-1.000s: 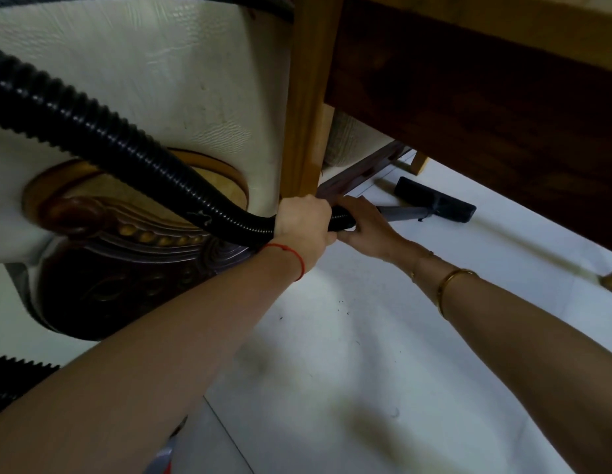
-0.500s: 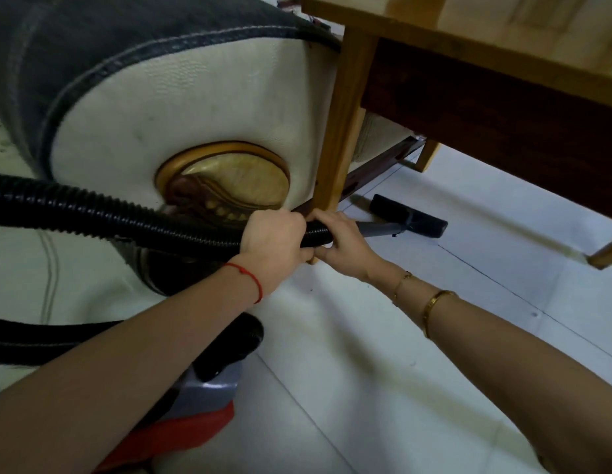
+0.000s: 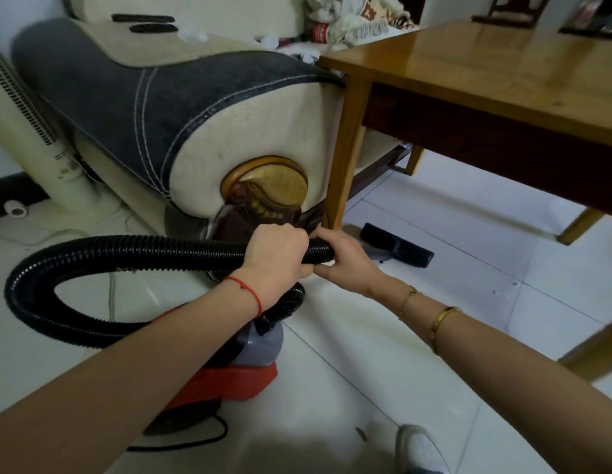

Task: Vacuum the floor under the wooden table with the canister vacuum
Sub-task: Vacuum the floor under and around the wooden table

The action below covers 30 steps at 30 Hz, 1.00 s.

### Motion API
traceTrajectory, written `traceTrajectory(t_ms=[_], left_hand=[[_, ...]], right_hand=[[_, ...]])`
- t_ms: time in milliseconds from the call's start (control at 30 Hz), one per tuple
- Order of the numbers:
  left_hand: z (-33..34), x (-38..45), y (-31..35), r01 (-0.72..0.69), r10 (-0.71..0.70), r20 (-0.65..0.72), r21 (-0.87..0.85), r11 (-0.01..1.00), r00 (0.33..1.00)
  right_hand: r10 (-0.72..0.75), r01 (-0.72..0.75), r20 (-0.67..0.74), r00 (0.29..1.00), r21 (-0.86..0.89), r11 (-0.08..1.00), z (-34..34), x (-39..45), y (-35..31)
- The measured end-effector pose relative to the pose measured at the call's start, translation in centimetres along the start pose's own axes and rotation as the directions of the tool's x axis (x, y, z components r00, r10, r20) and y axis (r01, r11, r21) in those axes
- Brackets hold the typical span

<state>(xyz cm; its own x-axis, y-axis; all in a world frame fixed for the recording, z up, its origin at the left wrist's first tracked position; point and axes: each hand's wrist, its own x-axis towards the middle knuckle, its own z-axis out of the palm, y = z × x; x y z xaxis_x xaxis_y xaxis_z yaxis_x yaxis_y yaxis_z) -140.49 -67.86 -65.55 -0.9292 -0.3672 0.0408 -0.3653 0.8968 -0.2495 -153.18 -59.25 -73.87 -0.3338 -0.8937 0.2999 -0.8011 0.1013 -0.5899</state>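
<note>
Black ribbed hose [image 3: 133, 249] is gripped by both hands at the centre of the frame. The left hand [image 3: 275, 253] is wrapped over the hose, and the right hand [image 3: 345, 260] is closed around the end of the hose directly beside it, so that the 2 hands are nearly touching. The hose is looped to the left and is led back to the canister vacuum [image 3: 243, 364], a grey and red body standing on the white tiled floor [image 3: 451, 330] at lower centre.

The floor nozzle [image 3: 398, 249] is laid flat on the tiles right of centre, just past the near table leg [image 3: 347, 155] and below the edge of the wooden table [image 3: 503, 73] at the upper right. The tube between right hand and nozzle is largely hidden.

Compared with 1 s ago, the view has been raised: the table top and the sofa arm [image 3: 181, 107] at the upper left are now seen, where only the underside of the table was shown. The nozzle has been drawn back towards the table leg, and the grip of both hands is unchanged.

This is judged to be the return part of 1 stroke. Floor deeper under the table probably remains to be covered, so a further forward push is likely required.
</note>
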Motion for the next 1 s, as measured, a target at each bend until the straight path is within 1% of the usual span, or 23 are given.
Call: traceTrajectory(t_ms=[200,333,400,567,700,767,867,1000], left_hand=[[-1.0,-1.5,-0.7,-0.035,0.036,-0.03,0.022,0.999,0.999],[-1.9,-0.8,-0.3,-0.052,0.054,-0.026,0.054,0.997,0.998],[-2.7,-0.1,0.1,-0.059,0.059,-0.004,0.05,0.997,0.998],[-5.7,2.3,1.0,-0.082,0.081,0.063,0.01,0.997,0.995],[-8.3,3.4,1.7,-0.057,0.061,0.127,-0.039,0.998,0.99],[-9.4,3.3,1.9,-0.031,0.04,0.156,-0.061,0.998,0.987],[-11.4,2.9,1.4,0.005,0.015,0.252,-0.081,0.997,0.968],[-13.7,1.9,0.1,0.02,0.032,0.401,-0.126,0.992,0.915]], right_hand=[[0.022,-0.021,-0.073,0.997,0.019,1.0,0.9,-1.2,-1.6],[0.061,-0.062,-0.126,0.99,-0.009,0.998,0.6,-1.3,-1.3],[0.082,-0.085,-0.123,0.989,-0.021,0.996,-0.2,-1.1,-1.2],[0.17,-0.17,-0.057,0.984,-0.004,0.985,-4.3,-0.3,-1.6],[0.27,-0.268,0.051,0.961,-0.04,0.962,-7.5,0.6,-3.2],[0.298,-0.293,0.105,0.949,-0.062,0.954,-8.6,0.5,-4.2],[0.308,-0.3,0.192,0.932,-0.071,0.951,-10.1,0.3,-6.3],[0.324,-0.314,0.304,0.896,-0.084,0.946,-11.9,0.4,-9.5]])
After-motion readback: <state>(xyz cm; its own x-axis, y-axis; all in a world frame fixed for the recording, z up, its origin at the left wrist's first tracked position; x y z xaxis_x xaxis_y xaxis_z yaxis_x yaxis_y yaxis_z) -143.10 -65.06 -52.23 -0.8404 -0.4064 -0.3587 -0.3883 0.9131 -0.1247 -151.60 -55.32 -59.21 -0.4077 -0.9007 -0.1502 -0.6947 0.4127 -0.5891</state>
